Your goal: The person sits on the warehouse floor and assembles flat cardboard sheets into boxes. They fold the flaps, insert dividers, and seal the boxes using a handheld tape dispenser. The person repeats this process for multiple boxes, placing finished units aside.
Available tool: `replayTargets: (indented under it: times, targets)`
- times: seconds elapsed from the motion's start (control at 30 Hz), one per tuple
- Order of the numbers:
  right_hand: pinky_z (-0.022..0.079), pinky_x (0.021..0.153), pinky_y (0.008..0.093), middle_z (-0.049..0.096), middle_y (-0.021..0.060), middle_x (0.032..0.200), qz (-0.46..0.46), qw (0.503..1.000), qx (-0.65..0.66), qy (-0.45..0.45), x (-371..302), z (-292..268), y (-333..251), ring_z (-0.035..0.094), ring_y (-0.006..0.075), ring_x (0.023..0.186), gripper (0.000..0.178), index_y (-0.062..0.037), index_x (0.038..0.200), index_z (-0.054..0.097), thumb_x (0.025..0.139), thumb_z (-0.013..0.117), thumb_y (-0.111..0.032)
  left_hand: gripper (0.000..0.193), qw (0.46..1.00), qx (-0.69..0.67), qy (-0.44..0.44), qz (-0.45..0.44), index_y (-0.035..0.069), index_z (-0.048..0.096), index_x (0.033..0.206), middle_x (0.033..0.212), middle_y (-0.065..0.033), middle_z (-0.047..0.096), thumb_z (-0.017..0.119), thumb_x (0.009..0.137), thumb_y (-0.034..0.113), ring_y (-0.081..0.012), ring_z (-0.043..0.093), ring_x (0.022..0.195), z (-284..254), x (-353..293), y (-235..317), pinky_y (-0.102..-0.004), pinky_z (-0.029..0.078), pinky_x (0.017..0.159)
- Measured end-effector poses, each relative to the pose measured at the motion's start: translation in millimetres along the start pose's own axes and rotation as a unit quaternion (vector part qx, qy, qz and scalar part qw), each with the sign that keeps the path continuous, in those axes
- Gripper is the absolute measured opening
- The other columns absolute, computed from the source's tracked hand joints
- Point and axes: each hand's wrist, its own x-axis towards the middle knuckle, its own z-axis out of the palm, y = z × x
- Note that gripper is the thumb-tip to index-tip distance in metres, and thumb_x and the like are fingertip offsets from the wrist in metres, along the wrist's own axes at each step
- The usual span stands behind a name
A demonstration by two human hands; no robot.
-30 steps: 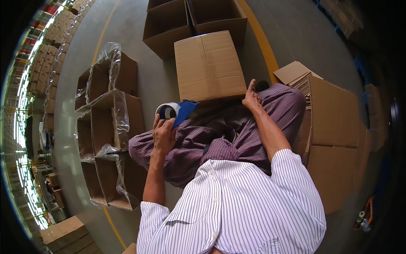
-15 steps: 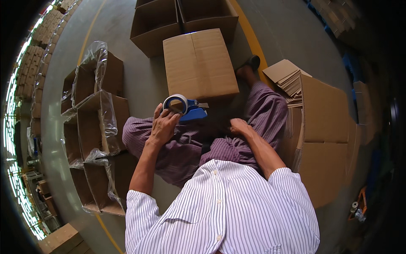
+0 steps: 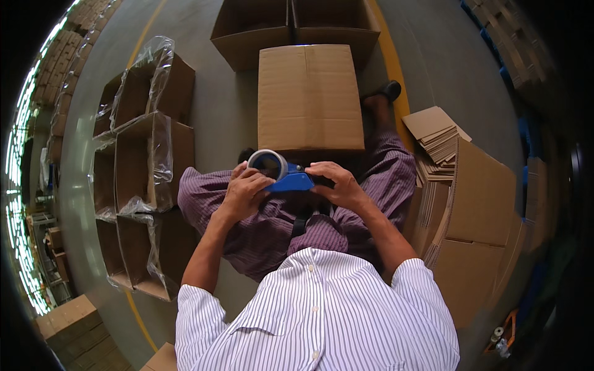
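Note:
A blue hand-held tape dispenser (image 3: pixel 294 182) with a wide tape roll (image 3: pixel 281 162) is held over my lap. My left hand (image 3: pixel 242 193) wraps round its roll side. At the opposite end, by the cutter, my right hand (image 3: pixel 340 185) has its fingers and thumb closed on the dispenser; whether they pinch the tape's loose end is hidden. Just beyond both hands stands a closed brown carton (image 3: pixel 309 102), a taped seam running down its middle. It lies between my legs, and neither hand touches it.
Open cartons (image 3: pixel 170 148) with clear plastic liners stand at the left. More open cartons (image 3: pixel 250 46) are beyond the closed one. On the right lie stacked cardboard sheets (image 3: pixel 436 133) and large flattened cartons (image 3: pixel 479 198). A yellow floor line (image 3: pixel 396 68) passes my foot.
My right hand has risen from my lap to the tape dispenser's cutter end. The dispenser has shifted slightly right and down, still in my left hand. The view has turned a little.

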Motion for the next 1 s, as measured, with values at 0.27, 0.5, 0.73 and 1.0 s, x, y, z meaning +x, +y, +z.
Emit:
replayTargets:
  times: [0.27,0.5,0.73,1.0]
  targets:
    - [0.055,0.077,0.0286,0.071,0.0071,0.086,0.324,0.892,0.312,-0.057,-31,-43,-27,0.067,0.0140,0.081,0.015,0.0006,0.097,0.070,0.090,0.070,-0.013,0.037,0.970,-0.150,-0.182,0.052,0.007,0.069,0.102,0.087,-0.0109,0.070,0.076,0.079,0.036,-0.0269,0.067,0.092,-48,43,34,-0.0556,0.021,0.115]
    - [0.055,0.064,0.0239,0.070,0.0064,0.081,0.389,0.879,0.246,0.122,-42,-107,62,0.065,0.0110,0.068,0.015,0.0008,0.093,0.070,0.090,0.071,-0.014,0.047,0.987,0.052,-0.154,-0.003,0.006,0.070,0.092,0.079,-0.0114,0.069,0.075,0.077,0.050,-0.0289,0.066,0.079,-66,48,-65,-0.0500,0.031,0.107]
    - [0.050,0.056,0.0208,0.067,0.0021,0.076,0.424,0.879,0.190,0.110,-46,-138,115,0.059,0.0072,0.062,0.016,-0.0027,0.088,0.068,0.090,0.072,-0.018,0.065,0.954,0.009,-0.208,-0.215,-0.003,0.071,0.097,0.086,-0.0180,0.070,0.076,0.068,0.056,-0.0322,0.067,0.081,-66,44,-115,-0.0436,0.048,0.089]
    - [0.043,0.051,0.0202,0.065,0.0004,0.073,0.434,0.878,0.131,0.155,-32,-134,134,0.054,0.0058,0.058,0.020,-0.0047,0.086,0.067,0.089,0.074,-0.023,0.061,0.959,-0.028,-0.189,-0.208,-0.006,0.066,0.082,0.069,-0.0187,0.064,0.078,0.069,0.052,-0.0267,0.062,0.063,-54,58,-115,-0.0412,0.048,0.062]
